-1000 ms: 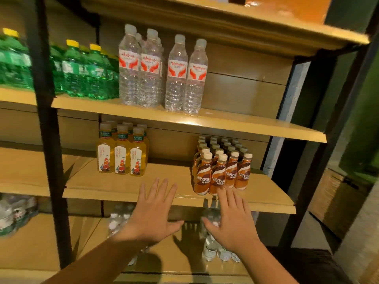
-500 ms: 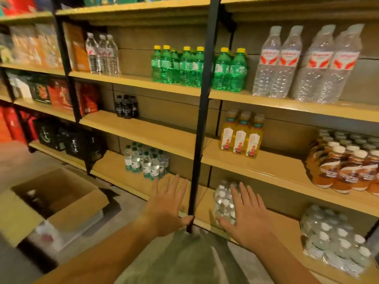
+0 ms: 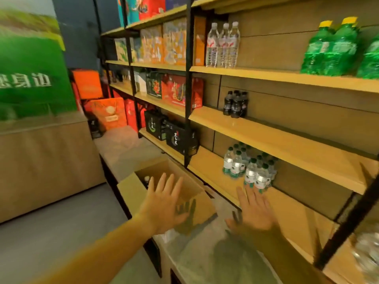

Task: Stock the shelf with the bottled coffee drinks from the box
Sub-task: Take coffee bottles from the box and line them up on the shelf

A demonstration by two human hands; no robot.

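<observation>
An open cardboard box [image 3: 131, 187] sits on the floor in front of the shelving. One dark bottle cap [image 3: 146, 178] shows inside it, near its left wall. My left hand [image 3: 164, 201] is spread flat, fingers apart, over the box opening and holds nothing. My right hand [image 3: 254, 210] is also spread and empty, in front of the lowest shelf board [image 3: 287, 203]. The stocked coffee bottles are out of view to the right.
Small water bottles [image 3: 246, 167] stand on the low shelf by my right hand. Dark soda bottles [image 3: 235, 103] are one shelf up, with clear water [image 3: 222, 46] and green bottles [image 3: 332, 48] above. Gift boxes [image 3: 176, 89] fill the left bays. A black upright [image 3: 188, 99] divides the bays.
My view has swung left and down from the coffee bottles on the shelf to the box on the floor. Both hands stayed spread and empty, now reaching toward the box.
</observation>
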